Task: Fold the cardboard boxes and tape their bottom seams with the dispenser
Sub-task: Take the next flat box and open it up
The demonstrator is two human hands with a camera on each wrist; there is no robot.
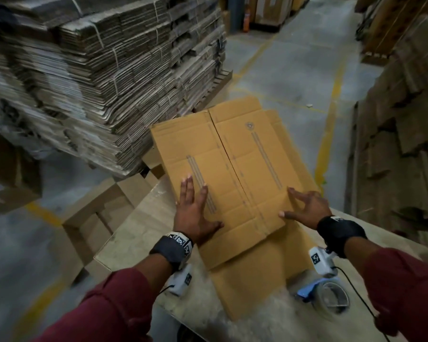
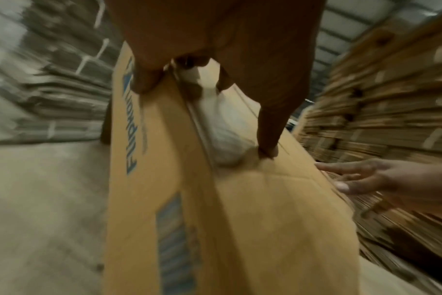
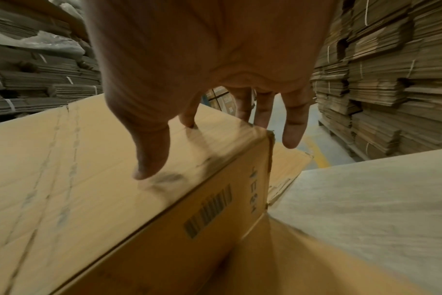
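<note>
A cardboard box [image 1: 235,166] is held on the table [image 1: 134,233], its far end reaching past the table's far edge, with its closed bottom flaps turned upward so that the middle seam [image 1: 229,156] is laid open for taping. The left hand [image 1: 195,211] is pressed flat on the left flap, fingers straight and together, thumb spread along the near part of the flap; this appears meant to keep the flap down and level. The right hand [image 1: 304,206] is spread over the right near corner of the box, fingers apart and nothing gripped; in the right wrist view its fingertips [image 3: 149,169] are seen touching the top face close to the edge, apparently to steady the box and square it. The tape dispenser [image 1: 326,294] is left lying on the table near the right wrist, untouched, so it seems kept within easy reach. The seam does not look taped yet. Bundles of flat cardboard [image 1: 97,70] are stacked to the left.
</note>
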